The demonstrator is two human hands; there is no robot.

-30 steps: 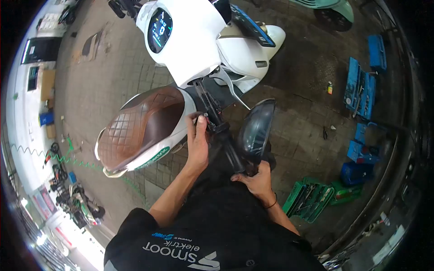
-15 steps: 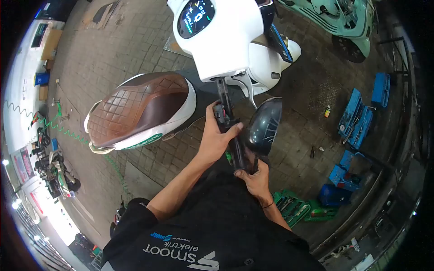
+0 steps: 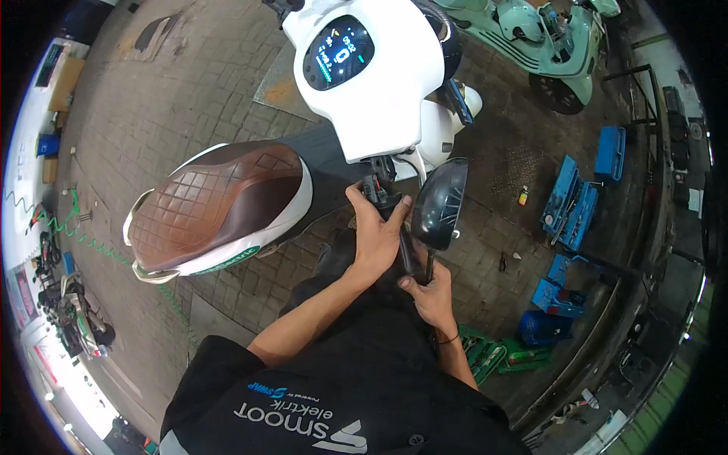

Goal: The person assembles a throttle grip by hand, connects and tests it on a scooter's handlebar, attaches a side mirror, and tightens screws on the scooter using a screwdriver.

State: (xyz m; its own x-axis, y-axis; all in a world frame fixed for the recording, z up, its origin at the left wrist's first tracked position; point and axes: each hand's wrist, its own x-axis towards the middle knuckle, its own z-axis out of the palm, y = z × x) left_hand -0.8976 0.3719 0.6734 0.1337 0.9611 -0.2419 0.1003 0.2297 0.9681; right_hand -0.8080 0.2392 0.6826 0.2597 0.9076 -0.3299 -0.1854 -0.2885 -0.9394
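A white scooter (image 3: 379, 76) with a lit display (image 3: 339, 53) stands in front of me, its brown quilted seat (image 3: 216, 199) to the left. My left hand (image 3: 377, 231) is wrapped round the black switch housing (image 3: 379, 189) on the handlebar, thumb on its right side. Nearer my body, my right hand (image 3: 431, 292) grips the end of the handlebar grip (image 3: 409, 256), beside the stem of the black mirror (image 3: 441, 203). The mirror hangs to the right of the grip. Part of the grip is hidden behind my left hand.
Blue toolboxes (image 3: 570, 203) and green toolboxes (image 3: 485, 356) lie open on the floor at the right. A small yellow bottle (image 3: 523, 196) stands nearby. Another scooter, pale green (image 3: 523, 38), is at the upper right. A coiled green hose (image 3: 114, 254) runs along the left.
My left hand has gone from touching the switch housing with its fingertips to wrapping round it. The handlebar has turned. The view has shifted, and my right hand remains at the grip end.
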